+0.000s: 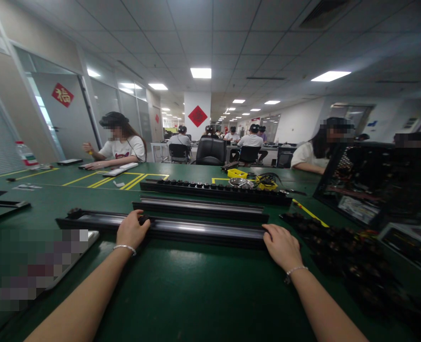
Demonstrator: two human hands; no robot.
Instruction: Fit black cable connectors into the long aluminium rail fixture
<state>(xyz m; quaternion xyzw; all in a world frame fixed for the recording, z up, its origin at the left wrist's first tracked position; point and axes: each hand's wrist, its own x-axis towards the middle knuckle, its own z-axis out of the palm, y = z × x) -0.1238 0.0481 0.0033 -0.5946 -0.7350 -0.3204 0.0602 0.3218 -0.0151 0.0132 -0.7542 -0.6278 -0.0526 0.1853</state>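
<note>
In front of me a long black rail with a shiny grey channel lies crosswise on the green table. My left hand is over its left half, closed with thumb and fingers on a small black part in the channel. My right hand grips the rail's right end, fingers bent over its edge. A similar small black piece sits at the left end of the rail. Just behind lies a second rail without parts in it. Farther back, a longer rail carries a row of small black parts.
A heap of black parts lies at the right, near an open computer case. Yellow trays and a metal bowl stand behind the rails. A blurred flat object lies at left. Co-workers sit across the table.
</note>
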